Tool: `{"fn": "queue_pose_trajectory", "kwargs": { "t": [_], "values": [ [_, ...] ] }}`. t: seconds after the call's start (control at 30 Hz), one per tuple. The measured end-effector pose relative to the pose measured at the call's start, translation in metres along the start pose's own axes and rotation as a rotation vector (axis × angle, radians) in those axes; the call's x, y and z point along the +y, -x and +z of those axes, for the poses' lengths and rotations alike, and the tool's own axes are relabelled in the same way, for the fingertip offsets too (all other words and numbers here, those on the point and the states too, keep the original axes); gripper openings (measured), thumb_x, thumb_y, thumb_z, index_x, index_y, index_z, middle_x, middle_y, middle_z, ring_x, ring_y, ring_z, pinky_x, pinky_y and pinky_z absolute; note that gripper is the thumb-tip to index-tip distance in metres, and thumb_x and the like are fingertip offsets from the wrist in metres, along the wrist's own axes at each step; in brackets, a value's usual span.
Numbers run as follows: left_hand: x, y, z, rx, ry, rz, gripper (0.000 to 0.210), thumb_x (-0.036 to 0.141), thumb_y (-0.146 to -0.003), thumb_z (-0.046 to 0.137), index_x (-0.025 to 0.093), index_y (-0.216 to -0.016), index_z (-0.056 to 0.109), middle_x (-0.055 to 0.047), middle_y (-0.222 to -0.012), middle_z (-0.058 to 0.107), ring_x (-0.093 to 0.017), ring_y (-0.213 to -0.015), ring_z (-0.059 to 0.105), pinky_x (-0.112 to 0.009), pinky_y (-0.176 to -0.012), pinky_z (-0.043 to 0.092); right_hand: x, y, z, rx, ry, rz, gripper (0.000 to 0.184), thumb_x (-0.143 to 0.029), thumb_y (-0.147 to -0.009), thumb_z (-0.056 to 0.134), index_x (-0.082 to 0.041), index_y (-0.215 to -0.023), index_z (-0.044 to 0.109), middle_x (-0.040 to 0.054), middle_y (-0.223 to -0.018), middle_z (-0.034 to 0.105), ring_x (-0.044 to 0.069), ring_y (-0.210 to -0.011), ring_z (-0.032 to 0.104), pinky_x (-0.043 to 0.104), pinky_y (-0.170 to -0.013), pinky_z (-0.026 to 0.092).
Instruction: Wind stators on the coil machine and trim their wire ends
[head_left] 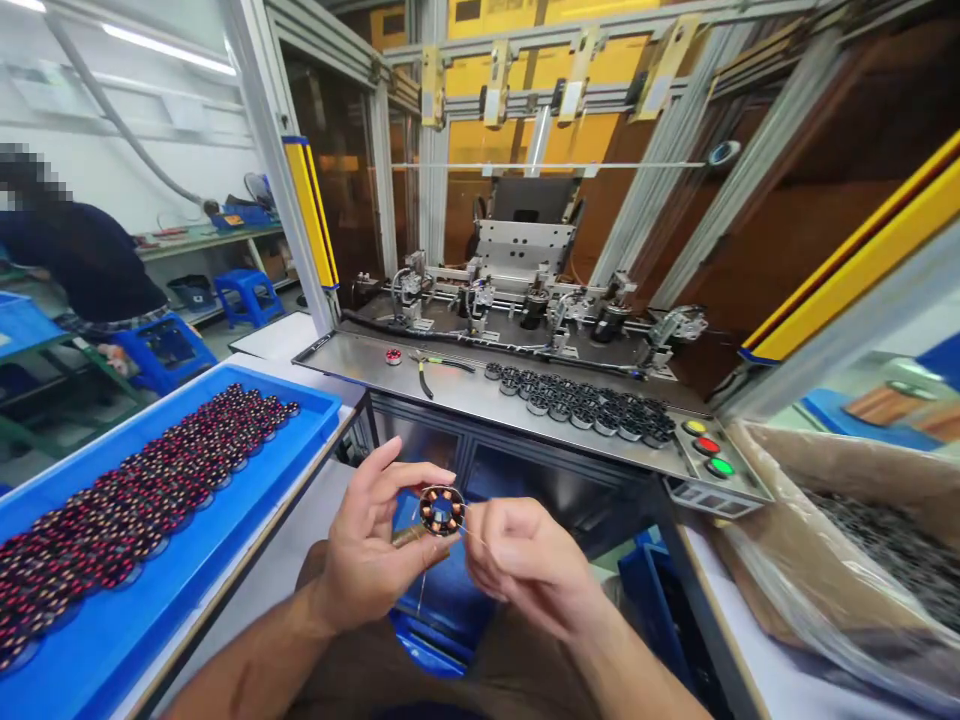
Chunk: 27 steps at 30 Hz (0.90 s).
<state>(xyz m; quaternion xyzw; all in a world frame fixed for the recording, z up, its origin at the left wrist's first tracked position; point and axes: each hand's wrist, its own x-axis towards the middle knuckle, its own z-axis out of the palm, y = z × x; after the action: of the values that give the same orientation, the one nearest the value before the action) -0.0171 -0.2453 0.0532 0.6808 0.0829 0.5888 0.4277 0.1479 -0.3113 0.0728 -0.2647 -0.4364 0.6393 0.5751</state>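
Note:
In front of my lap, my left hand [369, 545] holds a small round motor stator [429, 510], pinched at its rim between thumb and fingers. Copper coils sit around its open centre, and thin wire ends stick out from its edge. Close on its right, my right hand [525, 552] is closed, thumb and forefinger pressed together on a thin wire [475, 532] from the stator. Another fine wire hangs below my left hand.
Left, a blue tray [319, 405] holds many wound stators. Ahead, a machine's metal ledge [352, 362] bears a red-and-black stator [393, 356], pliers [424, 380], rows of black cores [585, 400] and coloured buttons [706, 445]. Right stands a plastic-lined box [795, 540]. A person [82, 250] sits far left.

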Motion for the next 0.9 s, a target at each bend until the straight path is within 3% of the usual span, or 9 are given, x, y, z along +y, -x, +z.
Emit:
{"fn": "queue_pose_trajectory", "kwargs": {
  "t": [0.07,0.13,0.2,0.3,0.47,0.63,0.77,0.9],
  "values": [
    [0.005,0.002,-0.003,0.004,0.043,-0.04,0.085,0.005,-0.078,0.075,0.031,-0.148,0.034,-0.004,-0.114,0.072,-0.013,-0.102,0.067,-0.024,-0.091,0.055,0.005,0.003,-0.011,-0.201,-0.032,0.088,0.038,-0.043,-0.066,0.086,-0.017,-0.052,0.063,-0.0008,-0.05,0.054,0.008,-0.044,0.046,0.023,-0.047,0.033],
    [0.007,0.002,-0.008,0.016,0.02,-0.001,0.085,0.005,-0.078,0.075,0.03,-0.148,0.035,-0.004,-0.113,0.071,-0.014,-0.102,0.066,-0.025,-0.092,0.055,0.018,0.004,-0.014,-0.249,-0.025,0.152,0.031,-0.038,-0.064,0.089,-0.015,-0.057,0.07,0.0026,-0.053,0.061,0.009,-0.045,0.051,0.022,-0.047,0.035],
    [0.007,0.002,-0.014,0.022,-0.042,0.075,0.085,0.002,-0.077,0.074,0.03,-0.148,0.036,-0.004,-0.111,0.071,-0.015,-0.103,0.066,-0.028,-0.093,0.054,0.036,0.003,-0.006,-0.183,-0.067,0.178,0.026,-0.04,-0.069,0.086,-0.017,-0.07,0.074,0.0013,-0.06,0.065,0.009,-0.049,0.055,0.02,-0.048,0.038],
    [0.002,0.003,-0.022,0.002,-0.141,0.155,0.085,0.0,-0.077,0.071,0.03,-0.149,0.036,-0.004,-0.111,0.07,-0.016,-0.102,0.065,-0.031,-0.093,0.054,0.059,-0.001,0.02,-0.036,-0.191,0.198,0.037,-0.051,-0.07,0.083,-0.018,-0.082,0.071,0.0005,-0.067,0.067,0.009,-0.053,0.059,0.018,-0.048,0.045],
    [-0.005,0.006,-0.028,0.011,-0.215,0.158,0.084,0.003,-0.077,0.072,0.029,-0.149,0.036,-0.004,-0.11,0.07,-0.015,-0.099,0.065,-0.032,-0.093,0.053,0.065,-0.006,0.045,0.148,-0.316,0.267,0.036,-0.039,-0.064,0.089,-0.014,-0.073,0.064,0.0,-0.054,0.065,0.007,-0.041,0.055,0.014,-0.04,0.044],
    [-0.006,0.008,-0.028,0.041,-0.161,0.016,0.089,0.007,-0.073,0.079,0.03,-0.148,0.036,-0.003,-0.108,0.071,-0.017,-0.101,0.066,-0.03,-0.093,0.054,0.069,0.0,0.04,0.174,-0.247,0.311,0.037,-0.04,-0.063,0.09,-0.015,-0.065,0.062,-0.0045,-0.04,0.056,0.004,-0.03,0.043,0.011,-0.03,0.029],
    [-0.006,0.012,-0.029,0.044,-0.051,-0.143,0.088,0.011,-0.074,0.081,0.03,-0.147,0.036,-0.004,-0.109,0.074,-0.018,-0.104,0.067,-0.032,-0.097,0.053,0.063,-0.001,0.021,0.049,-0.086,0.388,0.038,-0.044,-0.061,0.09,-0.015,-0.066,0.066,-0.0017,-0.046,0.061,0.007,-0.035,0.051,0.014,-0.034,0.036],
    [-0.005,0.019,-0.032,-0.06,0.081,-0.261,0.079,0.006,-0.084,0.07,0.037,-0.147,0.034,-0.003,-0.125,0.07,-0.014,-0.107,0.069,-0.023,-0.094,0.056,0.037,-0.008,0.007,0.138,0.025,0.219,0.049,-0.059,-0.065,0.083,-0.014,-0.073,0.068,0.0009,-0.054,0.064,0.008,-0.041,0.052,0.019,-0.041,0.039]
  ]
}}
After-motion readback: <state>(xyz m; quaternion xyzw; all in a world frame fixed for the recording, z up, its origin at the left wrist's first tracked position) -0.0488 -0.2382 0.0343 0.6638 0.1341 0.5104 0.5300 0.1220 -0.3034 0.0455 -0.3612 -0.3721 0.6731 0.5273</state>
